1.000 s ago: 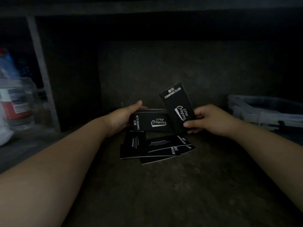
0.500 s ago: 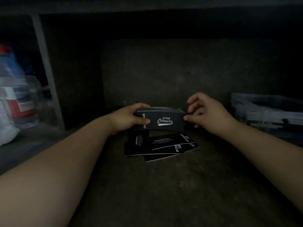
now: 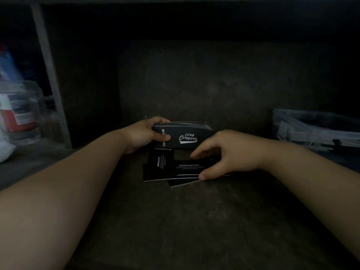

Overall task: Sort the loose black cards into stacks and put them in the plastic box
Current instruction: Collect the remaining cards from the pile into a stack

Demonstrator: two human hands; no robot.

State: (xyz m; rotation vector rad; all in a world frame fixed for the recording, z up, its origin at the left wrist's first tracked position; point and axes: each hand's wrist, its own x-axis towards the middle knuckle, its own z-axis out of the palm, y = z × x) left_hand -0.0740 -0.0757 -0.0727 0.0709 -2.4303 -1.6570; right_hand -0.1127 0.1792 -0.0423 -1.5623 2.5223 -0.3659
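My left hand (image 3: 145, 136) grips the stack of black cards (image 3: 187, 136) by its left end, thumb across the printed front and fingers curled over the top edge. The stack stands on its long edge near the middle of the worktop (image 3: 194, 221), towards the back. Just in front of it the loose cards (image 3: 167, 170) lie flat and overlapping. My right hand (image 3: 228, 154) arches over them, half closed like a claw. The thumb presses the near edge of the top card and the fingertips reach its far edge, pinching it. I cannot tell whether it is off the pile. The plastic box (image 3: 315, 129) sits at the right edge, well apart from the cards. A blurred jar (image 3: 17, 112) stands at the left edge.
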